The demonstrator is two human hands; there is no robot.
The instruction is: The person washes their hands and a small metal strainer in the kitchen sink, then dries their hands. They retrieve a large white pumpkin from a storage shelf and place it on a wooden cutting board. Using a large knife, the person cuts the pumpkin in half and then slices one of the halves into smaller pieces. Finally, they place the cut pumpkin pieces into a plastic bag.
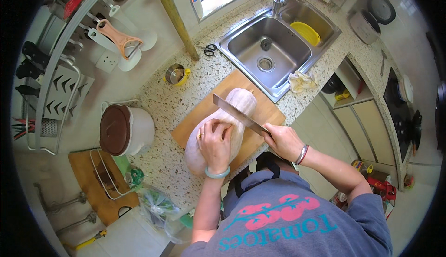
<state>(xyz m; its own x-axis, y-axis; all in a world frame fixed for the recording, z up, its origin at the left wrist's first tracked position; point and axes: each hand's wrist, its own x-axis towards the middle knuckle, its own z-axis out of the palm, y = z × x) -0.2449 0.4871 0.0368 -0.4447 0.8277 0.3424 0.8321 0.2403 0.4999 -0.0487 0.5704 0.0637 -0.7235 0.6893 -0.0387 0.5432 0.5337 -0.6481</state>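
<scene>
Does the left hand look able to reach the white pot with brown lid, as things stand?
Probably yes: the left hand rests on the butternut-shaped squash, and nothing tall stands on the countertop between it and the white pot.

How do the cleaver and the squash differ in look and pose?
The cleaver has a thin, flat, grey metal blade, whereas the squash is thick, rounded and pale. In the picture, the cleaver slants down to the right, while the squash slants down to the left. The cleaver is held across the squash, which lies on the wooden cutting board. Both are elongated.
</scene>
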